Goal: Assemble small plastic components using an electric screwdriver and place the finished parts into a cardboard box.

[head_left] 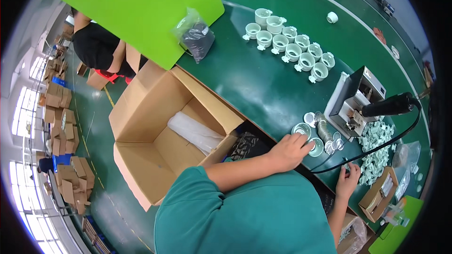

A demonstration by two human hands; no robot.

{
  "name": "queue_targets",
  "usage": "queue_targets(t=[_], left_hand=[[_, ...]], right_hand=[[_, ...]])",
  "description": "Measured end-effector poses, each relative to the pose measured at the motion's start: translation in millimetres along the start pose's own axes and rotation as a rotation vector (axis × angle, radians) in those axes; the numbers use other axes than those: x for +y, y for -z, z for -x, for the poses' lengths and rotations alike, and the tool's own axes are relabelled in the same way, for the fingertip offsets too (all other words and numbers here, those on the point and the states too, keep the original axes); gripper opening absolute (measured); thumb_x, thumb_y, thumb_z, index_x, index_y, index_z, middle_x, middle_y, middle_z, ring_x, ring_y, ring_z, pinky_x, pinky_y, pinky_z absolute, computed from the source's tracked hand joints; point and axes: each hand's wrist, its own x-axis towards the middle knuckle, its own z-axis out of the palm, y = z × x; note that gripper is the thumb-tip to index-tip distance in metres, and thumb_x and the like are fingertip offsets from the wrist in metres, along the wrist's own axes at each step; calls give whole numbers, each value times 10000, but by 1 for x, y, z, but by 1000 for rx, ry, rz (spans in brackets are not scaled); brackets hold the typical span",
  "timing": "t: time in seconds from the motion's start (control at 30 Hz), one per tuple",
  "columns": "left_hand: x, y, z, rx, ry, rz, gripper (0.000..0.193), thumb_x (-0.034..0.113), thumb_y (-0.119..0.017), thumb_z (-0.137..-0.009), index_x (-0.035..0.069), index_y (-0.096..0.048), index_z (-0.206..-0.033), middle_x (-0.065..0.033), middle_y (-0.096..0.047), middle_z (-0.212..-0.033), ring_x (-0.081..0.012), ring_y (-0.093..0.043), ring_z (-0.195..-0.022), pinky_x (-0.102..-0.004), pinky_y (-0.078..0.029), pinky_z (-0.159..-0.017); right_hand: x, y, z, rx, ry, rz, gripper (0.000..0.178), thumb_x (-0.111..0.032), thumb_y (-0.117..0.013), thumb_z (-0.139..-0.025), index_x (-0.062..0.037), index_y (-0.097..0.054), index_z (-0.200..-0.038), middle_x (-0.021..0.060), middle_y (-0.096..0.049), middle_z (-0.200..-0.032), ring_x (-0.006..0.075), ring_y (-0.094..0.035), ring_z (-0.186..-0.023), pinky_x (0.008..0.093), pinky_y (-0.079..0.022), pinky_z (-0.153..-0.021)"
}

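My left hand (288, 153) is at the table's near edge, its fingers curled on the rim of a pale green plastic cup (317, 147). A second round pale cup (301, 130) stands just beyond the fingertips. My right hand (348, 180) is beside a heap of small pale green plastic parts (374, 160). Its thumb and fingers are pinched together; whatever lies between them is too small to make out. Between the hands and the machine are a row of stacked clear discs (322, 128) and several loose round discs (335, 145).
A small metal bench machine (359, 101) with a black handle (388, 105) and cable stands ahead. Rows of pale cups (293, 52) fill the far table. An open carton (162, 160) is at left, near a bag of dark parts (197, 42). A person (96, 47) sits beyond a green board (141, 4).
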Motion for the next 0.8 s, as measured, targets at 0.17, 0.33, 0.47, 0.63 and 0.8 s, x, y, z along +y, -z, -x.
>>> queue_targets(t=[0.17,0.33,0.47,0.63,0.8], left_hand=[[0,-9,0,46,18,52,455,263,-771,-817,83,-634,-1212,-127,-593,-1083,-298,-592,-1005,-419,-480,-773],[-3,-15,-3,-134,56,66,480,343,-799,-801,107,-644,-1190,-119,-584,-1081,-296,-588,-999,-420,-475,-771],[-2,4,-5,-61,-35,25,467,373,-797,-814,115,-662,-1179,-116,-584,-1083,-294,-592,-997,-432,-468,-784],[-15,6,-8,-33,-141,-85,487,372,-812,-803,127,-668,-1198,-98,-586,-1091,-286,-584,-984,-429,-457,-773],[-17,-12,-8,-99,-136,-156,446,375,-819,-791,140,-681,-1144,-85,-587,-1077,-276,-579,-958,-416,-442,-748]], right_hand=[[-1,2,-12,-19,127,123,180,-74,-710,-928,8,-643,-1074,149,-594,-1069,264,-607,-814,338,-506,-691],[-6,9,-17,-59,181,264,202,-138,-766,-888,-21,-621,-968,167,-617,-939,370,-614,-852,443,-515,-749],[-17,7,-22,-27,-178,110,318,-213,-820,-846,-29,-666,-1056,158,-624,-906,353,-645,-857,425,-528,-766],[-20,11,-22,60,-100,166,390,-226,-805,-857,-57,-677,-1184,160,-640,-942,353,-651,-823,423,-538,-748],[-27,13,-23,17,-34,245,402,-203,-770,-880,-68,-656,-1240,159,-637,-967,336,-637,-758,414,-535,-711]])
